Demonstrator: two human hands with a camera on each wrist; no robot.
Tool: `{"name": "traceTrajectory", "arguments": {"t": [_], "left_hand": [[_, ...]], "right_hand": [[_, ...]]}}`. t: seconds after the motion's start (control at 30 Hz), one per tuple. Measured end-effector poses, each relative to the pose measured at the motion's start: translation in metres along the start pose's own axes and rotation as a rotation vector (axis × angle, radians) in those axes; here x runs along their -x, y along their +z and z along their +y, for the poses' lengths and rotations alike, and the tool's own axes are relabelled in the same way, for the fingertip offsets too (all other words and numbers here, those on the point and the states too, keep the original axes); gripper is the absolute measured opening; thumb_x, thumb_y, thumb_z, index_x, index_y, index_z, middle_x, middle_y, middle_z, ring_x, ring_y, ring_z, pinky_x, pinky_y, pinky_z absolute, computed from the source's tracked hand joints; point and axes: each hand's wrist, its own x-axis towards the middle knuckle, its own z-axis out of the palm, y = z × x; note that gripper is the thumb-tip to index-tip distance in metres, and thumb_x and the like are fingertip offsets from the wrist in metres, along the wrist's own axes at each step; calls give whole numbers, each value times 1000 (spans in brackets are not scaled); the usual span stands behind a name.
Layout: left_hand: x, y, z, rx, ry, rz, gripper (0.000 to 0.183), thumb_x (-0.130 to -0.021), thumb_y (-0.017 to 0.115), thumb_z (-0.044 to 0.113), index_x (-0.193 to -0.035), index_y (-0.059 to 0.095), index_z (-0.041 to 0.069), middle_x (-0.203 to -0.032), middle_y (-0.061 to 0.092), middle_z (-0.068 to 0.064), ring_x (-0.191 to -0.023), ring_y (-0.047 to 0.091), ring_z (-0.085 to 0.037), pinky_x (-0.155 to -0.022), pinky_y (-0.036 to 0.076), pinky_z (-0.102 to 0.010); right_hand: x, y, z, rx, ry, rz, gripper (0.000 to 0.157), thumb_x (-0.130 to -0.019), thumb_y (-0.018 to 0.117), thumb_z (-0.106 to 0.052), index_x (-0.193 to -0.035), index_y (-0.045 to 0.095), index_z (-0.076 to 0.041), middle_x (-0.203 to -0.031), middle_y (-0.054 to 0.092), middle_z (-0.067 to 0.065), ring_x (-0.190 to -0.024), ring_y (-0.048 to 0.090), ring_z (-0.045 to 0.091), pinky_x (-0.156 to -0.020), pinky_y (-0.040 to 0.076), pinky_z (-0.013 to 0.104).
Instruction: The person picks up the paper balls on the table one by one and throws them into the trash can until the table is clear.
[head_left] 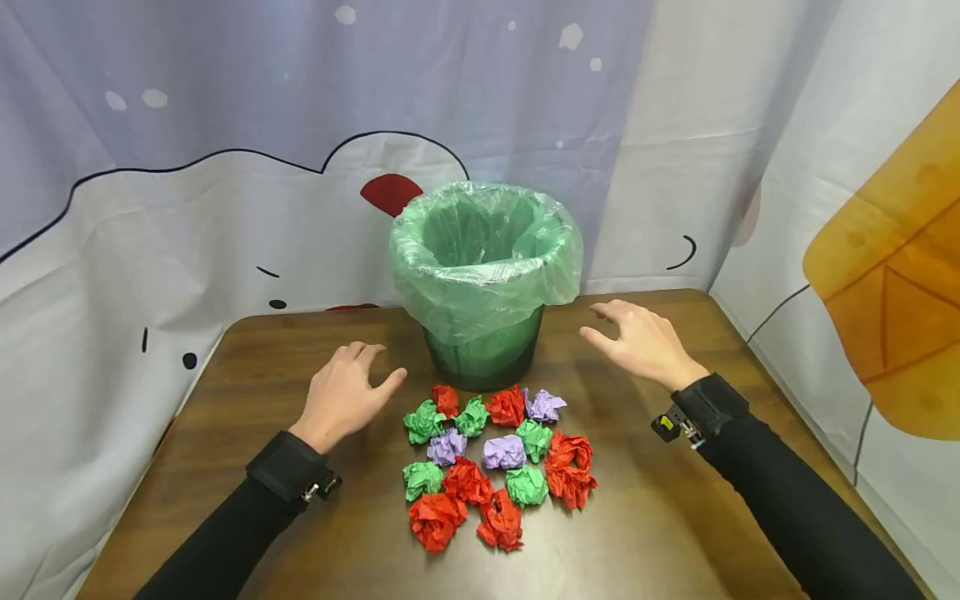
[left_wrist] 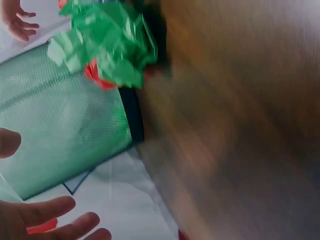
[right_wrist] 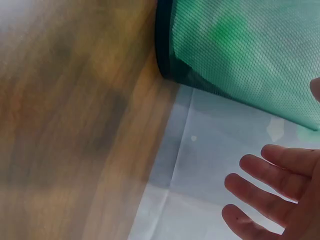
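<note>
My left hand [head_left: 341, 396] hovers over the left of the table, fingers spread and nothing in them. On the other side, my right hand [head_left: 641, 343] is held out near the bin, also holding nothing. Between them stands a mesh wastebasket [head_left: 487, 354] lined with a green plastic bag [head_left: 487, 287] folded over its rim. Crumpled paper balls lie in front of it: several red ones [head_left: 437, 521], several green ones [head_left: 527, 485] and 3 purple ones [head_left: 504, 452]. In the left wrist view a green paper ball [left_wrist: 107, 42] shows large beside the basket.
A brown wooden table [head_left: 630, 533] carries everything. Behind it hangs a printed curtain [head_left: 187, 233], close to the table's back edge and the wastebasket. More printed cloth [head_left: 840, 208] hangs along the right side.
</note>
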Motion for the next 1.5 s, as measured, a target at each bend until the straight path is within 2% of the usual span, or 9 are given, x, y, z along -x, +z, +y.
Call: {"name": "traceTrajectory", "arguments": {"t": [0.2, 0.57, 1.0, 1.13, 1.27, 1.5], "left_hand": [[12, 6, 16, 30, 38, -36, 64, -94, 55, 60, -131, 64, 8, -128, 63, -13, -119, 60, -34, -88, 52, -57], [26, 22, 31, 43, 55, -150, 65, -92, 59, 61, -132, 64, 10, -130, 64, -12, -118, 63, -33, -88, 53, -56], [30, 33, 38, 51, 83, -203, 54, -86, 71, 50, -125, 68, 12, -117, 69, -5, -106, 68, -27, -85, 55, -50], [31, 36, 38, 74, 80, -227, 49, -84, 74, 45, -121, 70, 13, -111, 69, -2, -103, 68, -25, -84, 55, -48], [31, 37, 37, 111, 83, -223, 44, -83, 76, 40, -118, 72, 12, -108, 68, -2, -99, 68, -23, -84, 55, -46], [29, 37, 35, 149, 155, -216, 37, -84, 73, 28, -119, 73, 17, -115, 67, -3, -104, 67, -24, -87, 55, -46]], "right_hand": [[12, 5, -5, -3, -62, 2, 54, -95, 57, -56, -129, 67, -15, -117, 71, 6, -105, 68, 26, -82, 54, 52], [27, 14, -16, 3, -111, -25, 53, -94, 60, -52, -130, 66, -14, -118, 70, 4, -101, 68, 23, -78, 55, 49], [39, 25, -19, 14, -138, -36, 51, -92, 63, -50, -129, 67, -15, -116, 71, 2, -100, 68, 21, -78, 55, 48], [40, 27, -20, 14, -136, -42, 51, -92, 63, -50, -129, 67, -14, -116, 71, 2, -99, 68, 20, -78, 55, 47], [42, 30, -21, 5, -137, -47, 51, -92, 64, -49, -129, 67, -14, -116, 71, 2, -100, 68, 20, -78, 55, 47], [42, 32, -19, 9, -149, -39, 49, -91, 64, -47, -128, 68, -14, -115, 71, 2, -99, 68, 20, -77, 56, 46]]}}
